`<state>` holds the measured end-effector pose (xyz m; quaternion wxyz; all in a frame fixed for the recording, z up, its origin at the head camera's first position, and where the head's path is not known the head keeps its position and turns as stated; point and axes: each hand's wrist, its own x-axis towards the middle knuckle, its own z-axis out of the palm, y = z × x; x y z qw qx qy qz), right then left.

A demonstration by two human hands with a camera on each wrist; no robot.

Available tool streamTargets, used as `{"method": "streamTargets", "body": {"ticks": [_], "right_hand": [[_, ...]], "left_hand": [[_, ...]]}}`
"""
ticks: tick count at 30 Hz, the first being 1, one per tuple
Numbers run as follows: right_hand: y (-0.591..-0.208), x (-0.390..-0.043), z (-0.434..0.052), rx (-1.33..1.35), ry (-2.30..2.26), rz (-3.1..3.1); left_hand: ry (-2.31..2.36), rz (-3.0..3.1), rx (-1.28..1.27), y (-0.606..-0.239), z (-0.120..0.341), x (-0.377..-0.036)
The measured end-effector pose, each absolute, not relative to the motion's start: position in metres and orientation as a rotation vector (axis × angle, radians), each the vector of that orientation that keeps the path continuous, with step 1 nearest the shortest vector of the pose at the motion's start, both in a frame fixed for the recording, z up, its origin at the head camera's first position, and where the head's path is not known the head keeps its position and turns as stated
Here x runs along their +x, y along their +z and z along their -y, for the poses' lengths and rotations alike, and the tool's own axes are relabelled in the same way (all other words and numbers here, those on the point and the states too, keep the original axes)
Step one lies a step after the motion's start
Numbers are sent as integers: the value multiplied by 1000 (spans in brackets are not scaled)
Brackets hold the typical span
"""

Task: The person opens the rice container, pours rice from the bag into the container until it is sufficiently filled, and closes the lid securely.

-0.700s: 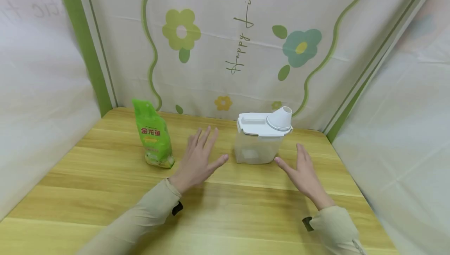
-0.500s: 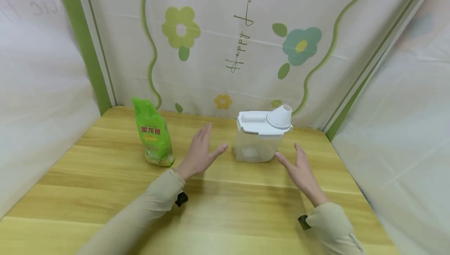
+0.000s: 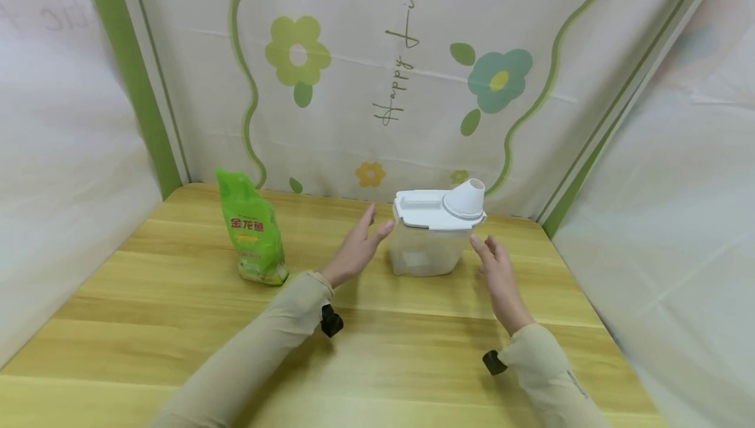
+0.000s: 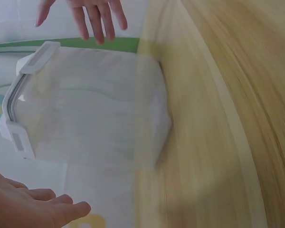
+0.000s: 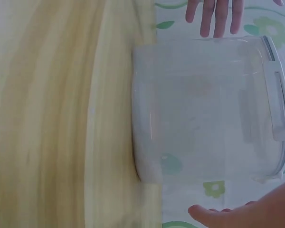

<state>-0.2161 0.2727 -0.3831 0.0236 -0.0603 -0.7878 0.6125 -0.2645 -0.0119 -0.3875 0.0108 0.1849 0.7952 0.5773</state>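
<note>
A translucent storage container (image 3: 427, 251) with a white lid and a slanted round spout stands upright on the table. My left hand (image 3: 356, 248) is just to its left, palm turned toward it, fingers extended and thumb up. On the other side my right hand (image 3: 498, 274) faces its right wall with the fingers slightly bent. Both wrist views show a gap between each hand and the container wall (image 4: 95, 104). Through the clear side no contents show in the right wrist view, where the lid's latch (image 5: 278, 102) appears.
A green pouch (image 3: 253, 231) with red lettering stands at the left of the wooden table (image 3: 147, 323). Behind the table hangs a flower-printed curtain (image 3: 336, 133), and pale curtains close in both sides.
Both hands have moved inward toward the container, the left one rightward and the right one slightly leftward. The container and the pouch stay where they stood; the head view has shifted slightly.
</note>
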Motion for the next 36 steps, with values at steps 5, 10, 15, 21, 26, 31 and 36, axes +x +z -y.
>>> {"method": "streamTargets", "body": {"ticks": [5, 10, 15, 21, 26, 31, 36], "right_hand": [[-382, -225, -270, -169, 1979, 2282], [-384, -233, -265, -193, 2077, 2123], [-386, -242, -261, -156, 2104, 2047], [-387, -248, -255, -130, 2123, 2010], [-388, -249, -247, -91, 2154, 1976], [-389, -246, -245, -64, 2153, 1981], [-389, -240, -243, -41, 2169, 1975]], "left_hand": [[1870, -2387, 556, -386, -1, -269], [1901, -2333, 559, -386, -10, -276], [1941, -2305, 599, -386, -17, -281], [1975, -2299, 631, -386, -23, -283], [1994, -2272, 668, -386, -24, -283], [1994, -2270, 682, -386, -23, -281], [1989, -2262, 659, -386, -20, -277]]}}
